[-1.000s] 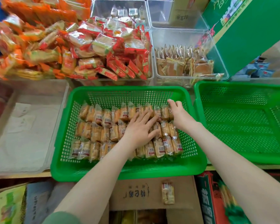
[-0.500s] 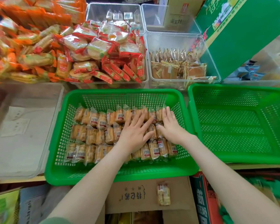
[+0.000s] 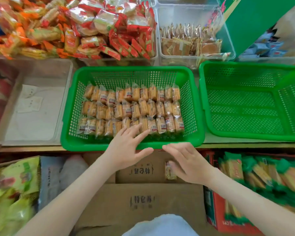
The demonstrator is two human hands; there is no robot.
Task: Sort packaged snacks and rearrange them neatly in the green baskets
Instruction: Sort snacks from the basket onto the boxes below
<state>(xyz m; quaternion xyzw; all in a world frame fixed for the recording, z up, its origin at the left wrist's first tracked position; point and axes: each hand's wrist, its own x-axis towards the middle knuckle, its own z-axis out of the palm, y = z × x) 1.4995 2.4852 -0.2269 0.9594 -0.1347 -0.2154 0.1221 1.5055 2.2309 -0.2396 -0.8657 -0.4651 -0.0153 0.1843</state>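
Observation:
A green basket (image 3: pixel 70 106) on the shelf holds three neat rows of small orange cracker packets (image 3: pixel 131 108). My left hand (image 3: pixel 128 147) is spread flat over the basket's front rim, its fingertips touching the front row. My right hand (image 3: pixel 187 160) hovers below the shelf edge with fingers relaxed and holds nothing. It hangs just over a single loose packet (image 3: pixel 169 172) lying on a cardboard box (image 3: pixel 143 169). A second green basket (image 3: pixel 245 108) stands to the right with nothing in it.
Clear bins behind the baskets hold red and orange snack packs (image 3: pixel 99 31) and brown wafer packs (image 3: pixel 189 45). A clear tray (image 3: pixel 34 114) sits left of the filled basket. A green carton (image 3: pixel 255 23) leans at back right. Bagged snacks (image 3: pixel 255 176) fill boxes below the shelf.
Both hands pulled back toward me from the packets in the basket. The right hand left the basket and dropped below the shelf edge, over the loose packet.

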